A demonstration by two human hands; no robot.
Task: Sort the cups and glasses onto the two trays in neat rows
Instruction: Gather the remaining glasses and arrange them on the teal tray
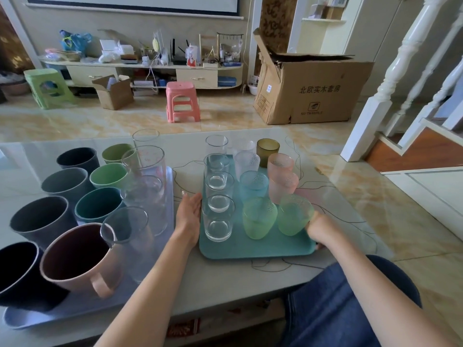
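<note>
**Here, both hands at the teal tray**

Here the teal tray (255,250) sat on the right of the worktop (225,276), carrying rows of clear glasses (217,204) and frosted tumblers (259,217). The left hand (188,216) lay with straight fingers flat against the tray's left edge. The right hand (319,227) was at the tray's right edge, mostly behind a green tumbler (294,215); whether it gripped could not be told. On the left, a lilac tray (75,314) held dark and coloured cups (82,256) and tall clear glasses (146,169).
</note>
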